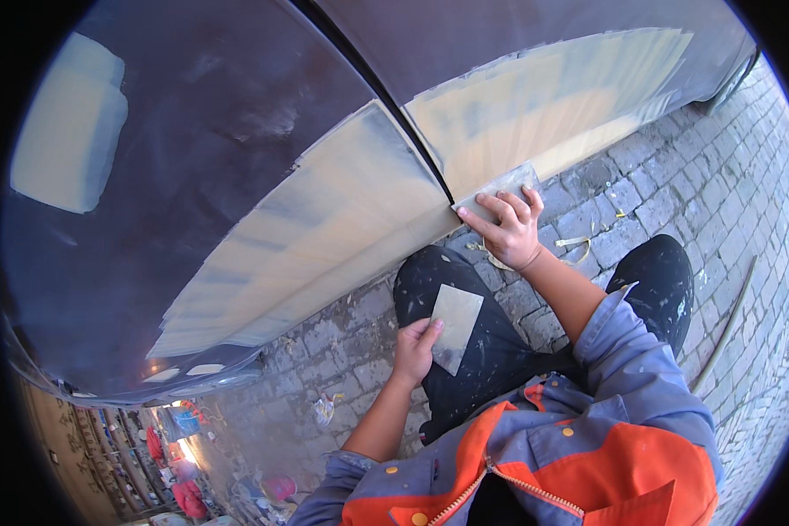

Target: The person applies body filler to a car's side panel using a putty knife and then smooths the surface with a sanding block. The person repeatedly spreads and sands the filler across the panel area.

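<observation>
My right hand [510, 230] presses a thin flat putty spreader [519, 178] against the low edge of a dark car side, just right of the gap between two panels. Its fingers lie spread across the blade. In my left hand [415, 349], pinched between thumb and fingers, is a pale rectangular putty plate [458, 317], held over my thigh. Cream-coloured filler covers a broad curved area of the left panel [324, 219] and another of the right panel [543, 96]. A separate filler patch [68, 123] sits farther left on the dark bodywork [210, 96].
Grey paving bricks [719, 219] lie beneath me and the car. Torn tape strips [579, 250] lie near my right forearm, and a long thin rod [728, 324] rests at the right. Crumpled litter [326, 408] and red items [188, 498] are at the lower left.
</observation>
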A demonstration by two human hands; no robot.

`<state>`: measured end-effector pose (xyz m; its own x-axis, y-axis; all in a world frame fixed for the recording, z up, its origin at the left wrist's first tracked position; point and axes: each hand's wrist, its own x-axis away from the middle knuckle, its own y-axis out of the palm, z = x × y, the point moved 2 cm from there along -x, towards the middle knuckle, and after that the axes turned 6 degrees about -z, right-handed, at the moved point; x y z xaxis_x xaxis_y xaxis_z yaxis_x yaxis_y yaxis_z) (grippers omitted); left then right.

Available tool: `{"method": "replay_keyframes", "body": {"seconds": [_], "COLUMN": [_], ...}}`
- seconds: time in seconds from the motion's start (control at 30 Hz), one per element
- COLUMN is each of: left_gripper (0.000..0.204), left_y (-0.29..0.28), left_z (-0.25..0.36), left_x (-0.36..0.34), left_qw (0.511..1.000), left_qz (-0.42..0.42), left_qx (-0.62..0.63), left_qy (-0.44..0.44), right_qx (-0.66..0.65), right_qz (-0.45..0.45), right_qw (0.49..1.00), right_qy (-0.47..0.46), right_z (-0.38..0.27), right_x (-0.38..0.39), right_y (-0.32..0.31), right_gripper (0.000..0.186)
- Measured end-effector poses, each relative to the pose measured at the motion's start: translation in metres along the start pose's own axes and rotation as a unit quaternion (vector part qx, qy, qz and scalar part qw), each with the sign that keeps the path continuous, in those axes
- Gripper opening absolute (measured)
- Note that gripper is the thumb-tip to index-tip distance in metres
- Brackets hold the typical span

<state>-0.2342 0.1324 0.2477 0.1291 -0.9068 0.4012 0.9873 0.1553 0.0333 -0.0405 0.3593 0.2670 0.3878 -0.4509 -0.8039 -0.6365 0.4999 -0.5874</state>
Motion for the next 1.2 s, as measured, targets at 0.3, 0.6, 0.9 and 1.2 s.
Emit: {"method": "replay_keyframes", "body": {"seconds": [0.3,0.6,0.9,1.2], "left_gripper": [0.025,0.026,0.026,0.025], "left_y": [0.024,0.035,0.022,0.016], "left_z": [0.051,0.077,0.008,-0.003], "left_x": [0.005,0.008,0.015,0.005], "left_qw": [0.990,0.975,0.998,0.998], "left_qz": [-0.022,0.072,0.050,0.048], "left_qx": [0.015,0.117,0.006,0.031], "left_qy": [0.135,0.173,0.038,0.041], "right_qx": [-0.524,-0.401,-0.343,-0.257], "right_qz": [-0.261,-0.391,-0.169,-0.213], "right_qw": [0.785,0.820,0.918,0.938], "right_qy": [0.204,0.121,0.107,0.093], "right_z": [-0.026,-0.009,0.002,0.012], "right_x": [-0.043,-0.071,-0.187,-0.146], "right_y": [-0.113,-0.145,-0.165,-0.133], "right_gripper": [0.048,0.023,0.015,0.012]}}
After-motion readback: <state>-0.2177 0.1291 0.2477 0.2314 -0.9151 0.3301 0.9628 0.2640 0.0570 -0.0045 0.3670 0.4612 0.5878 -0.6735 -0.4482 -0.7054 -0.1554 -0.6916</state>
